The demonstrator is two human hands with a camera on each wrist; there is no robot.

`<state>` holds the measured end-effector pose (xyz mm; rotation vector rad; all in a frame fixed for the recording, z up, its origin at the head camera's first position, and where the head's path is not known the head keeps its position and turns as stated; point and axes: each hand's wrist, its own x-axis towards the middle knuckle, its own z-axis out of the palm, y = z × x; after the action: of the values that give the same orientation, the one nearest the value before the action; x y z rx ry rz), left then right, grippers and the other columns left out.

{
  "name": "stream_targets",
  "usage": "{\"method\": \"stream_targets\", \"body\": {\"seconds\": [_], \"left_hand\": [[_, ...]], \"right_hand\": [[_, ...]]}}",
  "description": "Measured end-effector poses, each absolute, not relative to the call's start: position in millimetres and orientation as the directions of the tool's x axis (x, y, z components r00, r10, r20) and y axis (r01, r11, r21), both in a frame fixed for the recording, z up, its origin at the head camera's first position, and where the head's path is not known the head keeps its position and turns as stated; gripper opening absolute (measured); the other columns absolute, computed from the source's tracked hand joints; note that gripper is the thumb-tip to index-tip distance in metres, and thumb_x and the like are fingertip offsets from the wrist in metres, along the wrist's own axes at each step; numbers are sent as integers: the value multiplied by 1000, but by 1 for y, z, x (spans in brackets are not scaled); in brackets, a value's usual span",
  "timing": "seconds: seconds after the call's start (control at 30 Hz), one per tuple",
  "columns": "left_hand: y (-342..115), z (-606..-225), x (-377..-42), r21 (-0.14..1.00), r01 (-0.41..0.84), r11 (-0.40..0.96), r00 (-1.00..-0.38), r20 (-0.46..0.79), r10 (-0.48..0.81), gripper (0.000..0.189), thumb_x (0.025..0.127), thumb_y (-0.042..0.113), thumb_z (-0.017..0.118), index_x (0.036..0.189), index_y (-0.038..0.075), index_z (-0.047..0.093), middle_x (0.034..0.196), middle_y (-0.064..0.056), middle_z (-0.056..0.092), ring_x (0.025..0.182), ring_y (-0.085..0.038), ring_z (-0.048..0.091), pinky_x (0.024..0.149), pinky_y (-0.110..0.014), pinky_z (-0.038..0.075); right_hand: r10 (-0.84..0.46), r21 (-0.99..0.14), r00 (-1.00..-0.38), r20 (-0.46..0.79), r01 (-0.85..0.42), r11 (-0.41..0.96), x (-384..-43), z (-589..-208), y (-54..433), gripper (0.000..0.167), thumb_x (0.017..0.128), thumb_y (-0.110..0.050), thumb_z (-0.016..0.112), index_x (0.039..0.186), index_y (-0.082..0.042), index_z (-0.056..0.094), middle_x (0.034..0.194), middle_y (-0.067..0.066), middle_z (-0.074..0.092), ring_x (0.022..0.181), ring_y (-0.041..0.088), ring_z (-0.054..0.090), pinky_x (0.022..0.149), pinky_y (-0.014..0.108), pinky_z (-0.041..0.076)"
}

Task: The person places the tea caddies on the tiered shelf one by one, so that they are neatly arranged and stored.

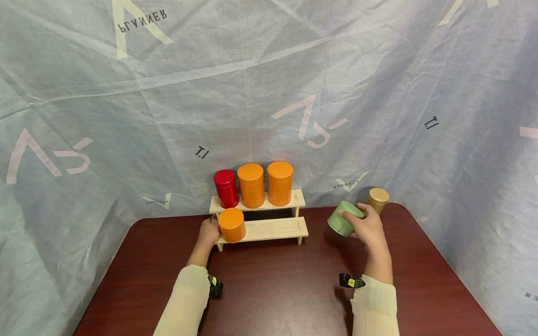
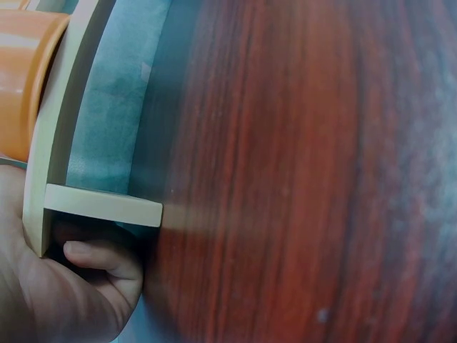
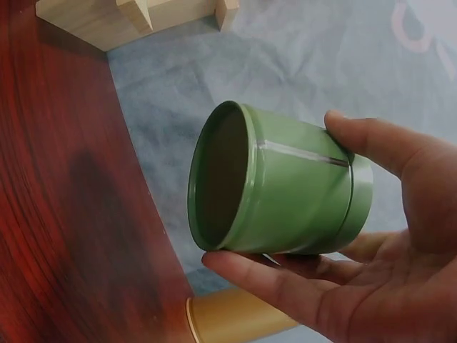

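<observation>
A pale wooden two-step shelf [image 1: 275, 228] stands at the back of the table. My left hand [image 1: 208, 231] grips the left end of its lower step, and in the left wrist view curled fingers [image 2: 107, 261] reach beneath the board beside the leg [image 2: 107, 204]. On that step, close to this hand, is a short orange tin [image 1: 232, 225]. To the right, my right hand [image 1: 370, 227] holds a short green tin [image 1: 341, 219] tilted above the table. The right wrist view shows the tin's base end [image 3: 221, 179], with thumb and fingers around its side.
The upper step carries a red tin [image 1: 226, 189] and two tall orange tins [image 1: 251, 185]. A gold tin [image 1: 379, 197] stands at the back right, behind my right hand. Dark red-brown table [image 1: 277, 294] lies in front, and a grey printed cloth [image 1: 235, 102] hangs behind.
</observation>
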<state>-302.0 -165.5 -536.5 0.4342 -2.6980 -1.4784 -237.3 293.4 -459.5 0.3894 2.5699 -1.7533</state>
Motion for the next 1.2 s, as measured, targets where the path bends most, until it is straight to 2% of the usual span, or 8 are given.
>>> {"method": "stream_targets", "body": {"seconds": [0.13, 0.37, 0.53, 0.7, 0.8, 0.97, 1.1, 1.2], "left_hand": [[-165, -536, -302, 832, -225, 507, -961, -103, -258, 68, 115, 31, 18, 122, -17, 67, 136, -38, 62, 129, -50, 60, 113, -61, 46], [-165, -535, -302, 827, -221, 517, -962, -99, -253, 69, 115, 32, 17, 116, -16, 68, 130, -38, 64, 121, -48, 62, 109, -60, 48], [-165, -535, -301, 821, -222, 526, -963, -100, -250, 68, 115, 31, 18, 120, -16, 67, 134, -38, 63, 127, -50, 61, 111, -61, 47], [-166, -535, -301, 826, -225, 517, -963, -108, -247, 68, 115, 31, 18, 124, -16, 66, 136, -38, 62, 128, -50, 60, 112, -61, 47], [-166, -536, -301, 834, -228, 502, -962, -112, -250, 68, 115, 32, 18, 124, -16, 66, 135, -38, 62, 125, -49, 61, 111, -61, 47], [-166, -536, -301, 835, -231, 500, -961, -117, -250, 67, 115, 32, 19, 122, -15, 67, 131, -37, 64, 115, -44, 62, 108, -59, 49], [-166, -535, -301, 828, -233, 510, -961, -116, -251, 67, 115, 32, 18, 121, -15, 67, 129, -37, 64, 112, -43, 62, 106, -59, 49], [-166, -535, -301, 825, -234, 515, -960, -114, -255, 67, 115, 32, 19, 122, -15, 66, 132, -37, 64, 117, -44, 62, 107, -59, 49]], "right_hand": [[187, -917, -970, -152, 209, 338, -239, -459, 292, 94, 98, -58, 68, 167, -8, 28, 162, 29, 38, 123, 40, 63, 85, 41, 65], [191, -935, -969, -157, 208, 286, -242, -457, 291, 95, 96, -66, 66, 164, -8, 35, 155, 29, 45, 85, 20, 75, 78, 39, 66], [186, -942, -971, -153, 200, 270, -242, -456, 289, 94, 94, -67, 68, 162, -9, 40, 151, 28, 51, 79, 17, 75, 75, 37, 65], [181, -923, -979, -93, 153, 354, -242, -457, 289, 90, 90, -67, 73, 160, -16, 48, 148, 29, 56, 77, 17, 77, 75, 32, 64], [171, -903, -984, -53, 120, 412, -242, -457, 289, 87, 88, -67, 75, 159, -21, 50, 147, 28, 58, 77, 18, 79, 77, 29, 62], [164, -883, -986, -2, 79, 462, -243, -457, 286, 86, 85, -67, 79, 156, -23, 55, 143, 27, 63, 85, 28, 81, 77, 29, 59], [113, -844, -991, 68, 4, 537, -244, -460, 281, 82, 84, -63, 83, 151, -21, 60, 142, 22, 67, 104, 30, 76, 80, 28, 57], [45, -827, -993, 111, -67, 558, -245, -463, 278, 79, 84, -59, 85, 148, -19, 63, 144, 19, 67, 115, 29, 71, 85, 29, 58]]}}
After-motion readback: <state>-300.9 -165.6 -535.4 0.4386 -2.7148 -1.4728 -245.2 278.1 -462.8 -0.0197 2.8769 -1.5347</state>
